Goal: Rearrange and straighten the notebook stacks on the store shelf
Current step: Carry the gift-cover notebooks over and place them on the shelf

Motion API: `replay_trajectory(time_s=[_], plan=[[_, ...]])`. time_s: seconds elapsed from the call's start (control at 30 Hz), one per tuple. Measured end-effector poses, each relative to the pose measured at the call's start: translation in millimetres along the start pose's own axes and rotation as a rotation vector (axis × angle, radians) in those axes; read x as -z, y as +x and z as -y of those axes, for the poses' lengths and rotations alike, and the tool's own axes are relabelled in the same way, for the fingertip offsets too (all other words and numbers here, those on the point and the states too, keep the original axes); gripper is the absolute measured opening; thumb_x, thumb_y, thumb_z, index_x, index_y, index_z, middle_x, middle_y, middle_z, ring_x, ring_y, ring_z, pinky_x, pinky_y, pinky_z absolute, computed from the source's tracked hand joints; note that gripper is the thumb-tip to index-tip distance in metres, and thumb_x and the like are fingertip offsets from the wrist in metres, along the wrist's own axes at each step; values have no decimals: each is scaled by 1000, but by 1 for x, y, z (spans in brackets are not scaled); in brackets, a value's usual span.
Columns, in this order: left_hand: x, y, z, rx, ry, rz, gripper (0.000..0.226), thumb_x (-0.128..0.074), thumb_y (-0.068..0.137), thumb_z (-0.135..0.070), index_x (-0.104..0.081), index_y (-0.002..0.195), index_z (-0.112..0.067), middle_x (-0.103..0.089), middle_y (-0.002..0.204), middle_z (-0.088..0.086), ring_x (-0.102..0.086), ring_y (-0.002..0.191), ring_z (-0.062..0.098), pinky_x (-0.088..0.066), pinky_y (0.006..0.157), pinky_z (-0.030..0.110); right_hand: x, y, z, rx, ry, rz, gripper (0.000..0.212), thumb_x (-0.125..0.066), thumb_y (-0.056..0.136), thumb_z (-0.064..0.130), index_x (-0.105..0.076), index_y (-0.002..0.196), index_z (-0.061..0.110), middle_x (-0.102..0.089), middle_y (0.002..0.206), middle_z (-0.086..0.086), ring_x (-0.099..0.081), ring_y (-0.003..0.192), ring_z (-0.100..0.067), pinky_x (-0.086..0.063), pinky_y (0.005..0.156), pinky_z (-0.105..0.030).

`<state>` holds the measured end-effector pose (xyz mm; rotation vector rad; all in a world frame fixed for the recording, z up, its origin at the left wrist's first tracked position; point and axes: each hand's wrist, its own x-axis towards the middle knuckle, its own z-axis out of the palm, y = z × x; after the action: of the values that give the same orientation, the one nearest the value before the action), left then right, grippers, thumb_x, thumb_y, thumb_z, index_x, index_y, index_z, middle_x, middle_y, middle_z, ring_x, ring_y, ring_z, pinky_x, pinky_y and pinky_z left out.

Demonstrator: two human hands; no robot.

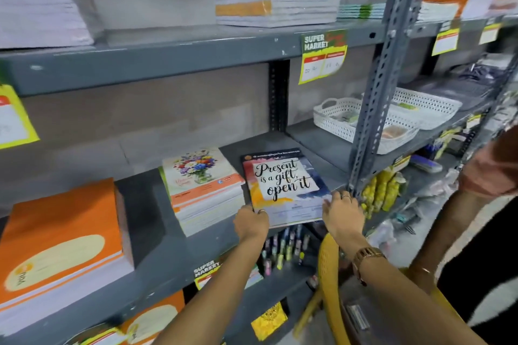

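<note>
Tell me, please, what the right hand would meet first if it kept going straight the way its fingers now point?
Probably the grey perforated shelf upright. The right hand grips the near right corner of the "Present is a gift" notebook, fingers aimed up and slightly right toward the post's base. Depth is unclear, so it might pass just beside it.

The grey metal shelf at mid-frame carries an orange notebook stack lower left, a floral stack centre, and a "Present is a gift" notebook beside it.
</note>
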<state>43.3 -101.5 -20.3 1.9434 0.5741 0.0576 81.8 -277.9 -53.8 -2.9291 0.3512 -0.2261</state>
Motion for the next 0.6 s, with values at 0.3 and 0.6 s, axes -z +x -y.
replay_trajectory(time_s=[0.3,0.6], plan=[[-16,28,-7,343,-226,-62,21,-53,88,-8,-64,100,4,-66,111,21,-62,101,34,-50,79,36,-14,30,-6,-470,877,235,29,-51,92,11,-56,112,-10,-62,109,-25,-60,92,-39,-52,80,-41],[-3,38,0,485,-516,61,27,-55,78,11,-47,57,-3,-40,55,8,-27,46,19,-25,41,22,10,30,1,-610,1239,26,35,-42,88,-7,-45,61,14,-51,91,-11,-46,86,-23,-35,75,-26]])
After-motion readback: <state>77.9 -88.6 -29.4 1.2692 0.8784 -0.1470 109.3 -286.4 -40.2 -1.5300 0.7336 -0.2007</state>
